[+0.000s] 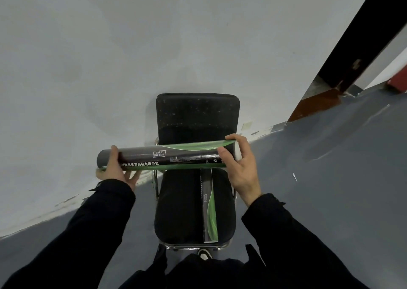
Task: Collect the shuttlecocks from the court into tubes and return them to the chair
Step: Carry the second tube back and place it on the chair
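Standing right over the black chair (196,117), the person has a shuttlecock tube (167,155) held crossways in the air above the seat, both hands on it. Left hand (116,170) is wrapped round the dark grey end, thumb over the top, fingers curled beneath. Right hand (240,163) clamps the other end, fingers over the green swirl and thumb on the near side, with the pale cap (237,151) peeking out by the palm. White lettering runs along the tube's black body. Look underneath and a second tube (209,207) is lying on the seat cushion, lengthwise, front to back, towards the seat's right side, its near end at the front edge. The chair backs onto the grey wall (110,46), grey floor (330,156) all around. Black sleeves on both arms, and one shoe (204,253) pokes out just under the chair's front rail.
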`<state>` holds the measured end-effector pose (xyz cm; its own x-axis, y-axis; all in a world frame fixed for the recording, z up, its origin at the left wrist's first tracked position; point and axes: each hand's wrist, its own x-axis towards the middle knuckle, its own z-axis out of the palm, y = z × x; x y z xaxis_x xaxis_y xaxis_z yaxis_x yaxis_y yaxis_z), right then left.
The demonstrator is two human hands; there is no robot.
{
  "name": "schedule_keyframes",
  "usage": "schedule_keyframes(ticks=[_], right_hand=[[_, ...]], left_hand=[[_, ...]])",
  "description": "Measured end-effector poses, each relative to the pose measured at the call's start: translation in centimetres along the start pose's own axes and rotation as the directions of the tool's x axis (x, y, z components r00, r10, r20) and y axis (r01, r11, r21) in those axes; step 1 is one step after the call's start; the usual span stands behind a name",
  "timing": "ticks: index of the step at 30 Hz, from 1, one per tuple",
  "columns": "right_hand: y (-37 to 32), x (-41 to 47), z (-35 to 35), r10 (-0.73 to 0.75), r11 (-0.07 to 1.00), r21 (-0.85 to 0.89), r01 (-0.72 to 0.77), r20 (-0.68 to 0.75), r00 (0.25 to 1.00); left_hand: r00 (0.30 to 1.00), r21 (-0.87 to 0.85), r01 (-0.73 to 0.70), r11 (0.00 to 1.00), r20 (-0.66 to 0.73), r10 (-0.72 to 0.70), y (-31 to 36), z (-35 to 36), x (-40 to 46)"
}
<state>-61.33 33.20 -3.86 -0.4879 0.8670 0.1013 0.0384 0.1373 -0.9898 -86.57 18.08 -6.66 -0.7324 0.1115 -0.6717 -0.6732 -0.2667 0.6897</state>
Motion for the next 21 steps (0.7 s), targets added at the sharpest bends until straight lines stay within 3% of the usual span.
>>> schedule_keyframes(ticks=[2, 5, 12, 17, 21], right_hand=[[0.1, 0.2, -0.3, -0.006, 1.0, -0.001, 0.006, 0.016, 1.0], [0.7, 0.9, -0.9, 0.021, 1.0, 0.001, -0.021, -0.011, 1.0], [3.1, 2.3, -3.6, 0.281, 0.95, 0.161, -0.268, -0.066, 0.958], [2.5, 3.0, -3.9, 0.287, 0.95, 0.166, -0.265, -0.125, 0.95], [2.9, 3.4, -3.5, 0.288, 0.951, 0.146, -0.273, -0.1, 0.952]], left_hand=[[0.999, 0.081, -0.006, 0.997, -0.032, 0.009, -0.1, -0.4, 1.8], [0.998, 0.146, 0.046, 0.988, 0.045, -0.053, -0.2, -0.6, 2.9], [0.991, 0.212, -0.014, 0.977, 0.131, -0.014, -0.7, 0.5, 2.5], [0.986, 0.226, -0.009, 0.974, 0.165, -0.03, -0.5, -0.1, 2.1], [0.994, 0.252, -0.01, 0.968, 0.11, -0.018, -1.2, -1.4, 2.3]])
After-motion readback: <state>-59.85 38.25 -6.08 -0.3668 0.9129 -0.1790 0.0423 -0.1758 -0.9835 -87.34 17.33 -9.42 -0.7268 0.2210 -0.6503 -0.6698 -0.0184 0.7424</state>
